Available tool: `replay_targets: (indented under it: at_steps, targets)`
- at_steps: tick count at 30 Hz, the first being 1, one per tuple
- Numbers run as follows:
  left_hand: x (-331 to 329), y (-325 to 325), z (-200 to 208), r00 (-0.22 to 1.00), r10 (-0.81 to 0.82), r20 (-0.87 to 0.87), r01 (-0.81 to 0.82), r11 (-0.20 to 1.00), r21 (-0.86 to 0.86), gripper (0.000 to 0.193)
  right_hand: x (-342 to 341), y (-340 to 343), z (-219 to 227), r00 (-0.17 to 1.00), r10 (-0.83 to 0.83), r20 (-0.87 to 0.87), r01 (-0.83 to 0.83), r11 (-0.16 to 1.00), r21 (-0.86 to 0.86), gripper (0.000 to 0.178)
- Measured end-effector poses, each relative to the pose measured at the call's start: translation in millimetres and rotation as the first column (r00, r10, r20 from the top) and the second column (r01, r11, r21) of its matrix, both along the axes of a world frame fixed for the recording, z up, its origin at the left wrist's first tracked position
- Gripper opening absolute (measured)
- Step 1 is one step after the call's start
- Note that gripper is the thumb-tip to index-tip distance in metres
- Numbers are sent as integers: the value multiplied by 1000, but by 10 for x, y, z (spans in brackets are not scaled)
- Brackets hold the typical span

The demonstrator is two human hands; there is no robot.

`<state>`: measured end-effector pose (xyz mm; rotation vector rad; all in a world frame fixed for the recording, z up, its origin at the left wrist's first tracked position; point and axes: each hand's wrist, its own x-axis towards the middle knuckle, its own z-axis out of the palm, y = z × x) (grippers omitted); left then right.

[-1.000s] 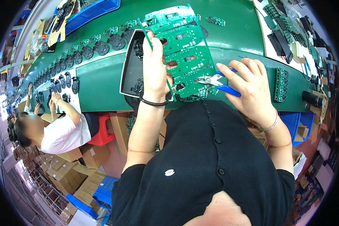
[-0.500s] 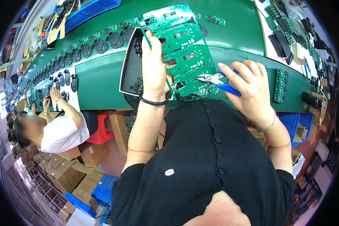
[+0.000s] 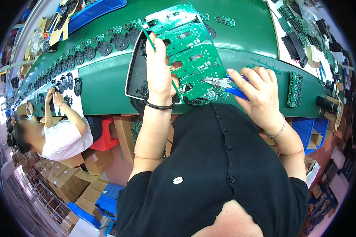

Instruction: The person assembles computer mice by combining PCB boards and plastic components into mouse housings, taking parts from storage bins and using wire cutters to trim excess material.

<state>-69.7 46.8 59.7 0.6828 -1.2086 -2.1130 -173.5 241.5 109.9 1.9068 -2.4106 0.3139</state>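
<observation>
A green circuit board panel (image 3: 194,57), made of several joined boards with thin side rails, is held up above the bench front. My left hand (image 3: 159,67) is closed around its left rail, some fingers hidden behind the panel. My right hand (image 3: 259,93) grips blue-handled cutting pliers (image 3: 234,87), whose metal jaws reach onto the lowest board near the right rail. Whether the jaws are closed on the board I cannot tell. Below the panel lie loose green circuit boards (image 3: 205,99), partly covered by it. Behind my left hand stands a dark tray (image 3: 136,79) with black parts in it.
Black plastic shells (image 3: 104,48) and small boards line the green bench (image 3: 245,35) on the left. A stack of board panels (image 3: 295,90) lies to the right, near a dark cylinder (image 3: 327,106). A co-worker (image 3: 63,136) sits at the left, handling parts.
The panel and my left hand have shifted slightly left. My right hand and the pliers have moved a little left with them. The co-worker's hands have come closer together.
</observation>
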Motion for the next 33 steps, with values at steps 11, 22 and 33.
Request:
replay_targets:
  at_steps: [11, 22, 33]
  targets:
    - [54, -82, -202, 977, -148, -154, 196, 905, 377, 41, -145, 34, -65, 961, -204, 186, 252, 923, -290, 47]
    - [19, 166, -192, 871, -146, -469, 453, 609, 651, 52, -181, -111, -327, 936, -272, 222, 327, 905, -273, 43]
    - [26, 129, -398, 849, -326, -416, 523, 637, 567, 47, -420, 916, -1466, 536, -747, 394, 813, 582, -3, 50]
